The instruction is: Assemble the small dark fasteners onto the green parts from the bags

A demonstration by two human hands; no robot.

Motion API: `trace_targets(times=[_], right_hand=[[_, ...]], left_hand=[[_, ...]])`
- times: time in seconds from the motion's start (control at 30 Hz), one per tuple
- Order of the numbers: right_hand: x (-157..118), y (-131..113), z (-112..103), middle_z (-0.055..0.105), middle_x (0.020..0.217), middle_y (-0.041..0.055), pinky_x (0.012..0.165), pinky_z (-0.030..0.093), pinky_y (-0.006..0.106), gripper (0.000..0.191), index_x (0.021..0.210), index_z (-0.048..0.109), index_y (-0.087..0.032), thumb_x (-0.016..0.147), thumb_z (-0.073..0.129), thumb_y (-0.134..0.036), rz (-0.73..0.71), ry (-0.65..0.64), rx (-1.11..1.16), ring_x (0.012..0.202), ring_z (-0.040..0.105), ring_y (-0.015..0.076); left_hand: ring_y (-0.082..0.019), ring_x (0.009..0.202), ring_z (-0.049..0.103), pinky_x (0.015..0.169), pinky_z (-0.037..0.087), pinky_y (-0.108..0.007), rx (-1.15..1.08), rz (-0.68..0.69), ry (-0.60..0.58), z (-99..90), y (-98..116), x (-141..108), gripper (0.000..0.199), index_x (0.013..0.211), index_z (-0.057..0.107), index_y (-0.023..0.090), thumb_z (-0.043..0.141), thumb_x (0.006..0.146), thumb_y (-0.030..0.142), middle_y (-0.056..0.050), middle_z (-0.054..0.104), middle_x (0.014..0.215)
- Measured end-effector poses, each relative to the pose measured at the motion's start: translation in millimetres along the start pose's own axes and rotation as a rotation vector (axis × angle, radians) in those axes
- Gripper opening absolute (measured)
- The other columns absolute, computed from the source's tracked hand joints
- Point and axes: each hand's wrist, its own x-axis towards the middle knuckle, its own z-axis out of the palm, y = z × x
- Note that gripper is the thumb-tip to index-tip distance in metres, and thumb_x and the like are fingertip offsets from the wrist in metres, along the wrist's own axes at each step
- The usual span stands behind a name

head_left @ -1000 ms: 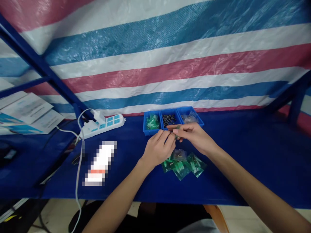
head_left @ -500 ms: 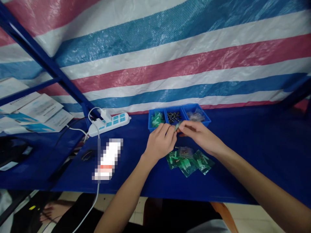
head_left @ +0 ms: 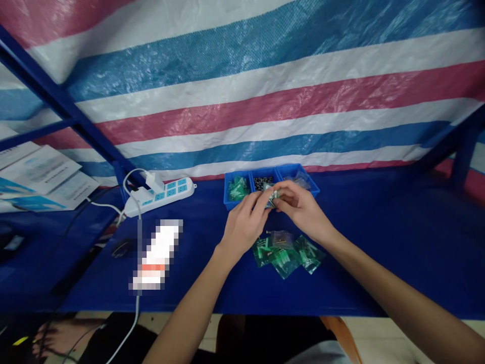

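Both hands meet in front of the blue three-part tray (head_left: 232,203). My left hand (head_left: 247,218) and my right hand (head_left: 303,206) pinch a small clear-and-green plastic bag (head_left: 271,196) between them. The tray's left part holds green bags (head_left: 238,188), the middle part small dark screw-like pieces (head_left: 262,183), and the right part clear bags (head_left: 299,180), partly hidden by my right hand. Below my hands, several green bags (head_left: 285,260) lie fanned on the table, with a clear bag of small brass-coloured pieces (head_left: 282,239) on top.
A white power strip (head_left: 162,197) with plugs and cables stands to the left. Near it lie a blurred-out white item (head_left: 161,247) and a dark object (head_left: 122,247). White boxes (head_left: 45,174) are stacked far left. Another person's hand (head_left: 56,336) shows at lower left.
The view has shifted a little, so things on the table sit further left. The bag between my fingers now shows more of its face, and my right hand has turned around it.
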Motion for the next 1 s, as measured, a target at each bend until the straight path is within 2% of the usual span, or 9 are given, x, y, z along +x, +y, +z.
trace_targets(times=[0.13,0.23,0.4,0.5,0.57,0.7,0.77,0.9,1.0], right_hand=[[-1,3,0,0.071,0.105,0.0048,0.086,0.055,0.038,0.025,0.115,0.062,-0.026,0.090,0.057,-0.027,0.012,-0.015,-0.011,0.099,0.067,0.0219],[-1,6,-1,0.067,0.122,0.0056,0.086,0.057,0.038,0.033,0.119,0.065,-0.027,0.091,0.049,-0.020,0.007,-0.111,-0.036,0.111,0.064,0.0233],[-4,11,1,0.072,0.099,0.0062,0.078,0.057,0.039,0.023,0.105,0.070,-0.023,0.094,0.052,-0.031,0.032,-0.195,-0.146,0.092,0.068,0.0240],[-5,14,2,0.069,0.077,0.0048,0.066,0.054,0.035,0.030,0.085,0.069,-0.020,0.096,0.049,-0.040,0.041,-0.130,-0.231,0.072,0.065,0.0213],[-5,14,2,0.066,0.076,0.0053,0.063,0.052,0.035,0.034,0.076,0.066,-0.020,0.096,0.051,-0.042,0.008,-0.051,-0.306,0.070,0.062,0.0206],[-6,10,2,0.065,0.113,0.0114,0.070,0.054,0.035,0.034,0.068,0.066,-0.019,0.092,0.059,-0.043,-0.090,0.078,-0.331,0.101,0.063,0.0263],[-7,9,3,0.063,0.120,0.0109,0.069,0.056,0.034,0.032,0.071,0.067,-0.019,0.092,0.059,-0.043,-0.092,0.076,-0.248,0.102,0.064,0.0252],[-7,15,5,0.068,0.101,0.0074,0.064,0.059,0.033,0.022,0.095,0.068,-0.020,0.093,0.056,-0.038,-0.006,0.045,-0.067,0.075,0.065,0.0174],[-5,22,9,0.069,0.110,0.0077,0.063,0.060,0.031,0.024,0.112,0.064,-0.022,0.090,0.058,-0.031,0.018,0.042,-0.023,0.087,0.069,0.0204]], left_hand=[[-0.018,0.101,0.066,0.088,0.057,-0.032,-0.051,-0.006,0.058,0.2,-4,-1,0.025,0.121,0.061,0.019,0.047,0.100,0.015,-0.008,0.067,0.110],[-0.017,0.091,0.064,0.081,0.056,-0.030,-0.036,-0.039,0.094,-0.2,-5,-2,0.020,0.112,0.066,0.020,0.050,0.100,0.017,-0.005,0.067,0.096],[-0.019,0.092,0.063,0.082,0.056,-0.034,-0.065,-0.107,0.118,1.5,-5,-1,0.018,0.112,0.065,0.020,0.054,0.098,0.019,-0.005,0.068,0.096],[-0.021,0.106,0.064,0.091,0.057,-0.038,-0.197,-0.123,0.019,2.4,-4,0,0.034,0.129,0.054,0.019,0.057,0.095,0.018,-0.008,0.068,0.113],[-0.024,0.116,0.061,0.096,0.056,-0.040,-0.277,-0.102,-0.081,3.9,-3,-1,0.046,0.134,0.049,0.019,0.061,0.091,0.017,-0.010,0.064,0.124],[-0.022,0.116,0.064,0.097,0.057,-0.038,-0.342,-0.078,-0.118,11.2,0,-5,0.041,0.134,0.049,0.019,0.054,0.095,0.011,-0.011,0.064,0.127],[-0.020,0.112,0.067,0.094,0.059,-0.034,-0.369,-0.131,-0.088,15.4,-1,-7,0.040,0.137,0.047,0.020,0.049,0.098,0.012,-0.009,0.066,0.124],[-0.018,0.097,0.073,0.084,0.062,-0.030,-0.360,-0.276,-0.031,19.9,-7,-9,0.043,0.140,0.044,0.022,0.054,0.099,0.018,-0.006,0.072,0.110],[-0.019,0.096,0.073,0.083,0.062,-0.031,-0.264,-0.288,0.020,18.4,-16,-10,0.036,0.134,0.049,0.022,0.055,0.099,0.022,-0.007,0.071,0.111]])
